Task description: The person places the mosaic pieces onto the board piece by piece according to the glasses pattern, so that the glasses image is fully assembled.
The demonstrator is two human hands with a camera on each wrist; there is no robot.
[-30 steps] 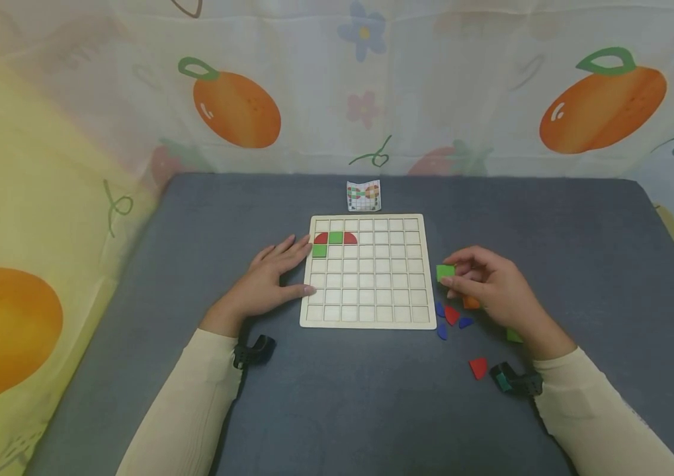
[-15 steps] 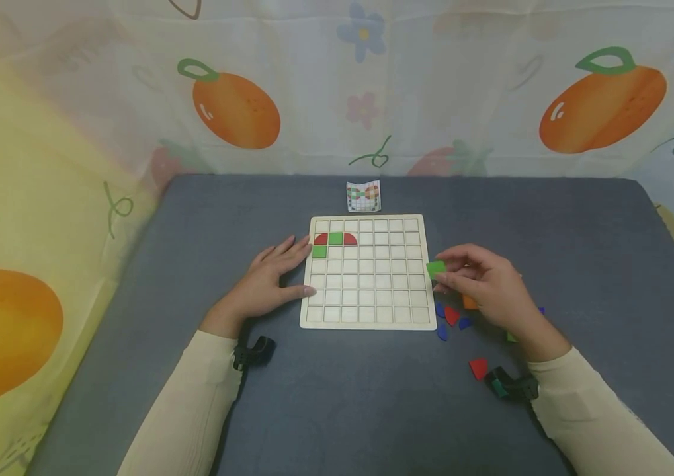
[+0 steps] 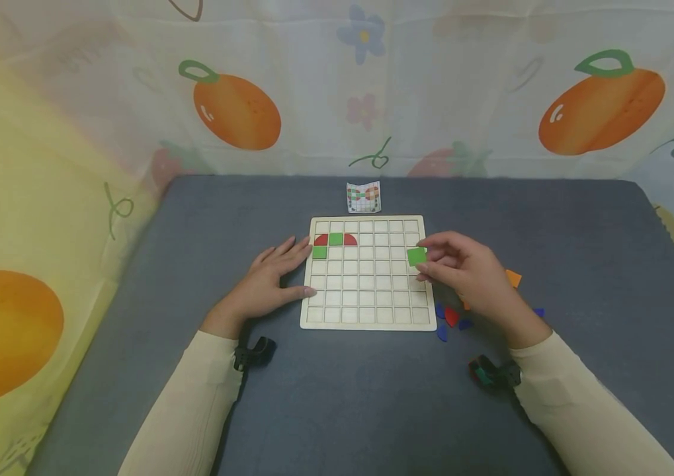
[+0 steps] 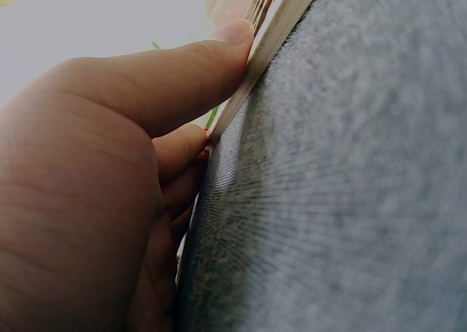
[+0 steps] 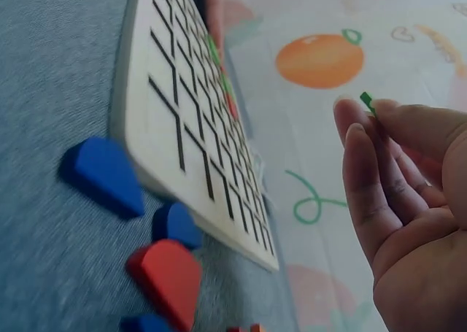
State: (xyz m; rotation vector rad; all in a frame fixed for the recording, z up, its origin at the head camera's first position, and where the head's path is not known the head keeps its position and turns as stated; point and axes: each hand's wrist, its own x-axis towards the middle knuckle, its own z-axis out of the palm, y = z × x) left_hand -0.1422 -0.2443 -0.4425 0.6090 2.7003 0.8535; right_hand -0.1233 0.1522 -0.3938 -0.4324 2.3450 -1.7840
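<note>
A pale wooden grid board (image 3: 368, 325) lies on the grey table. My right hand (image 3: 462, 268) pinches a green square tile (image 3: 417, 256) between thumb and fingers, over the board's right columns; the right wrist view shows this tile (image 5: 368, 101) edge-on at the fingertips. My left hand (image 3: 265, 281) lies at the board's left edge, fingers extended, its thumb touching the rim, as the left wrist view shows at the thumb (image 4: 233, 36). Set in the board's upper left are a green square (image 3: 335, 239), a second green square (image 3: 319, 252) below left, and two red quarter-round tiles (image 3: 350, 240).
A small printed pattern card (image 3: 364, 197) stands behind the board. Right of the board lie several blue pieces (image 5: 106, 175), a red piece (image 3: 452, 317) and an orange piece (image 3: 513, 277), partly under the right forearm. A patterned cloth (image 3: 313, 86) hangs behind the table.
My right hand has moved left and away from me with the green tile, from beside the board to over its right columns. The left hand has stayed in place.
</note>
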